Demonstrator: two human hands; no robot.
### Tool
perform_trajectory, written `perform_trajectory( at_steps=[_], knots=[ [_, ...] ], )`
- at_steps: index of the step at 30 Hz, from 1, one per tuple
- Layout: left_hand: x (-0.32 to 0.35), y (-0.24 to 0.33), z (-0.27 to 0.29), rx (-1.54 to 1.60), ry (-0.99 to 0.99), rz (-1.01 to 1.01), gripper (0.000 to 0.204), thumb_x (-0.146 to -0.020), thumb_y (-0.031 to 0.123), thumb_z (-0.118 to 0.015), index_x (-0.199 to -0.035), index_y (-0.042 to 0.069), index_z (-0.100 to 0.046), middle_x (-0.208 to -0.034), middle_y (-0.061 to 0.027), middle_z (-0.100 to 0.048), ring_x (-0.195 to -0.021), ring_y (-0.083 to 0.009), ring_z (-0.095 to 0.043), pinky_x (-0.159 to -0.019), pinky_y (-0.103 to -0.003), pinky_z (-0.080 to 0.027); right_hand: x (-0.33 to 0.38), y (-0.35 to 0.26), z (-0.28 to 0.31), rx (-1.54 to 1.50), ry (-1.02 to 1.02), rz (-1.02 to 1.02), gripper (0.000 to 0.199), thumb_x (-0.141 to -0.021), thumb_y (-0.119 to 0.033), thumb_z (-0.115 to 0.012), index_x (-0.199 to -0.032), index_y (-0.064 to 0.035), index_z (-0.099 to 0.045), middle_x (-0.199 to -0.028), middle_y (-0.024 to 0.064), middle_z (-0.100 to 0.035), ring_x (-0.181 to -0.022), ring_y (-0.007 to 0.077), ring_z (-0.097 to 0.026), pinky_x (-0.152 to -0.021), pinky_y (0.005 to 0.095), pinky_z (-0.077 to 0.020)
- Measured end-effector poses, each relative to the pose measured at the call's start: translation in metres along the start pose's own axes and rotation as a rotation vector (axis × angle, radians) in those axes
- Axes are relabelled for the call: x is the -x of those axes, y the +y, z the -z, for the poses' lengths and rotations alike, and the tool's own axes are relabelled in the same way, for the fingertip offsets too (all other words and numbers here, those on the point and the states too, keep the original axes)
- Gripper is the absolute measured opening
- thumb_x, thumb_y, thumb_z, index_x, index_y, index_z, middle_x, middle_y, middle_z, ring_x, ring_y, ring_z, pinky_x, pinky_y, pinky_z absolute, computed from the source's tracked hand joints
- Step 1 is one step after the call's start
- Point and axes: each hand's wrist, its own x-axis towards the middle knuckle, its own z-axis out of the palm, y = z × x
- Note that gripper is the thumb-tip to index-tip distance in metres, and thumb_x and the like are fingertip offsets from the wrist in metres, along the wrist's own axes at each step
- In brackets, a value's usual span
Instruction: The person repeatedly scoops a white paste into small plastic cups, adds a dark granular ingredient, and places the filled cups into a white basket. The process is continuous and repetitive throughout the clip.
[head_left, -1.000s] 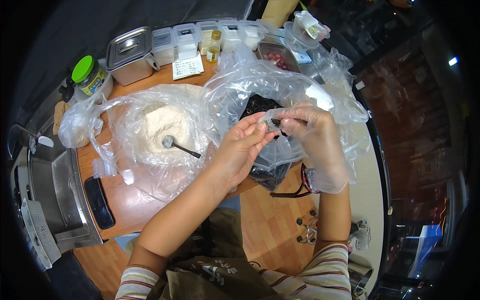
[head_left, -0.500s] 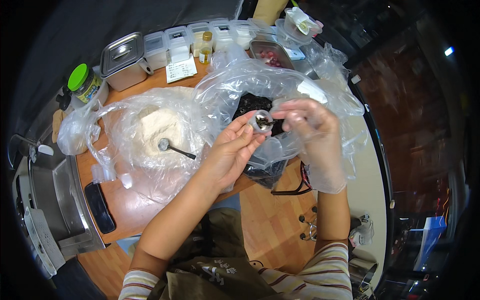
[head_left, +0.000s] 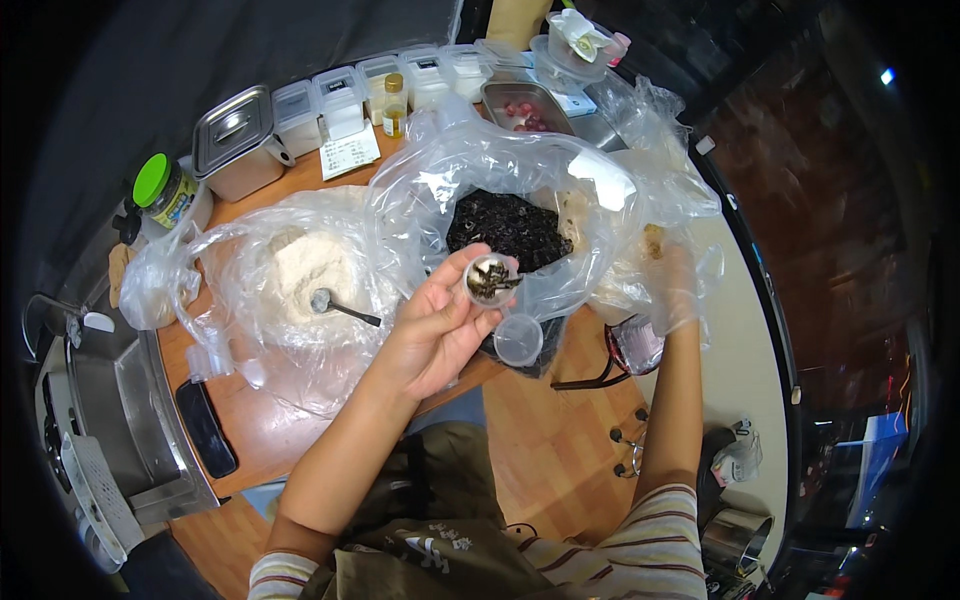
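My left hand (head_left: 437, 335) holds a small clear plastic cup (head_left: 486, 290) by its side, tilted so that dark dried shreds and some white stuff show inside. Its round clear lid (head_left: 519, 341) hangs just below. Behind the cup, a large open plastic bag (head_left: 410, 165) holds a heap of black dried shreds (head_left: 505, 225). My right hand (head_left: 677, 285), in a thin clear glove, is at the right among crumpled plastic with pale brownish bits. Its fingers are blurred and partly covered by plastic, so their grip does not show.
Left of centre, an open bag of pale powder (head_left: 310, 262) has a dark-handled spoon (head_left: 345, 309) in it. A phone (head_left: 205, 420) lies by the steel sink (head_left: 110, 430). Along the back stand a lidded steel container (head_left: 235, 140), clear tubs (head_left: 340, 100), a small bottle (head_left: 394, 106) and a steel tray (head_left: 500, 95) of red pieces.
My right hand has moved away from the cup, to the right and down into the plastic there. My left hand has shifted the cup left and lower, uncovering more of the black heap.
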Motion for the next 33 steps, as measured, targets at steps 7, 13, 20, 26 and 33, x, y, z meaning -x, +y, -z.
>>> perform_trajectory(
  at_steps=[7,13,20,26,33],
  knots=[
    [0.008,-0.007,0.005,0.066,-0.121,0.000,0.050,-0.096,0.009,-0.063,-0.141,0.008,-0.043,-0.142,-0.0177,-0.051,-0.119,-0.0277,-0.059,-0.101,-0.035,-0.049,-0.017,0.010,-0.019,0.170,-0.008,-0.020,0.017,-0.081,-0.017,-0.072,-0.094,-0.0063,-0.074,-0.092,0.0223,-0.071,-0.087,0.0413,-0.068,-0.078,0.0457,-0.0538],
    [0.008,-0.018,0.003,0.057,-0.069,0.031,0.046,-0.099,0.008,-0.059,-0.142,0.008,-0.043,-0.140,-0.0173,-0.051,-0.119,-0.0274,-0.057,-0.101,-0.033,-0.048,-0.014,0.026,-0.013,-0.183,0.165,-0.055,0.011,-0.081,-0.011,-0.075,-0.088,-0.0034,-0.074,-0.077,0.0170,-0.071,-0.071,0.0294,-0.069,-0.069,0.0403,-0.0535],
    [0.009,-0.022,-0.008,-0.033,0.072,0.033,0.054,-0.091,0.016,-0.071,-0.138,0.008,-0.046,-0.131,-0.0133,-0.055,-0.111,-0.0229,-0.055,-0.100,-0.033,-0.043,-0.012,0.032,0.001,-0.750,0.075,-0.330,0.015,-0.088,-0.012,-0.073,-0.094,0.0021,-0.071,-0.072,0.0020,-0.065,-0.061,0.0101,-0.057,-0.058,0.0247,-0.0457],
    [0.005,-0.026,-0.010,-0.016,0.057,0.047,0.050,-0.096,0.013,-0.064,-0.140,0.006,-0.044,-0.135,-0.0146,-0.054,-0.117,-0.0239,-0.054,-0.105,-0.034,-0.042,0.008,-0.019,0.046,-0.932,-0.019,-0.380,0.013,-0.093,-0.011,-0.068,-0.096,0.0009,-0.069,-0.078,0.0019,-0.064,-0.065,0.0077,-0.055,-0.060,0.0213,-0.0439],
    [0.001,-0.036,-0.010,0.033,0.041,0.052,0.048,-0.101,0.009,-0.056,-0.145,0.003,-0.037,-0.135,-0.0134,-0.054,-0.121,-0.0234,-0.057,-0.107,-0.033,-0.045,0.085,-0.141,0.082,-1.270,-0.220,-0.186,0.006,-0.091,-0.003,-0.068,-0.097,-0.0026,-0.069,-0.091,0.0042,-0.069,-0.076,0.0087,-0.061,-0.067,0.0215,-0.0501]
  ],
)
